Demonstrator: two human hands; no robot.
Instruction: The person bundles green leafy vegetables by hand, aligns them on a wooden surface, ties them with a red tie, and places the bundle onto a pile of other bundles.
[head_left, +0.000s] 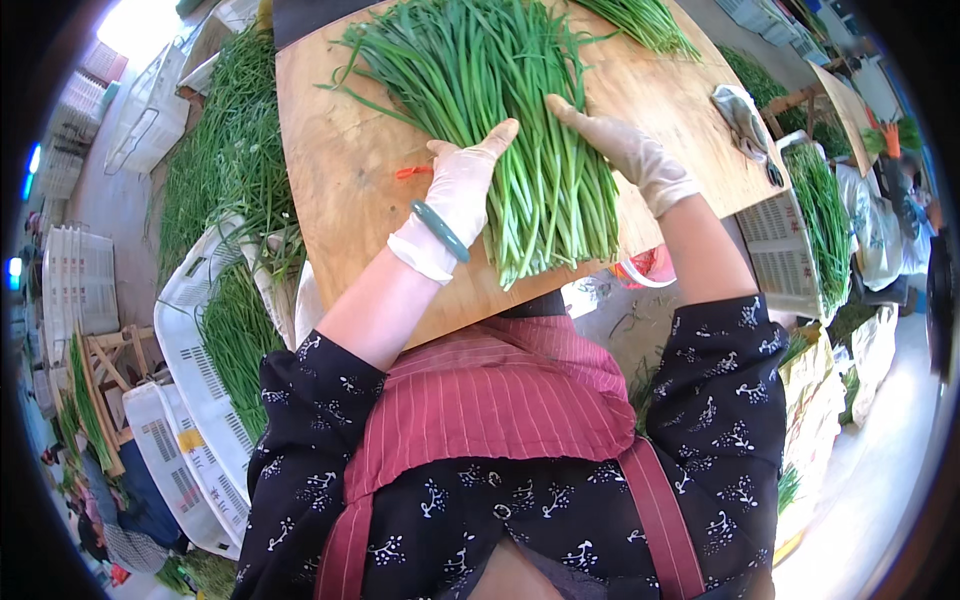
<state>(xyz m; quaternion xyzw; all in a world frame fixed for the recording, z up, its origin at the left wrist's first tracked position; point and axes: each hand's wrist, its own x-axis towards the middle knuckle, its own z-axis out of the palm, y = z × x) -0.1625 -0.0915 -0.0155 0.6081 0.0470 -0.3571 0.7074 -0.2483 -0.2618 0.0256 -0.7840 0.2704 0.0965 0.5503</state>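
A broad bunch of garlic chives (517, 127) lies on the plywood tabletop (352, 247), its green leaves fanned away from me and its pale cut ends towards me. My left hand (465, 180), in a whitish thin glove and below it a green bangle (440, 231), grips the left side with the thumb on top. On the right side my right hand (626, 154), also gloved, holds the stalks, its thumb over the leaves. The fingers of both hands are partly hidden. An orange-red tie (412, 172) shows beside my left hand.
Another chive bunch (645, 26) lies at the tabletop's far right. A grey cloth (739, 116) and dark scissor handles (774, 174) are near the right edge. White plastic crates (202, 322) with chives stand at left; a tub (649, 270) sits below the table.
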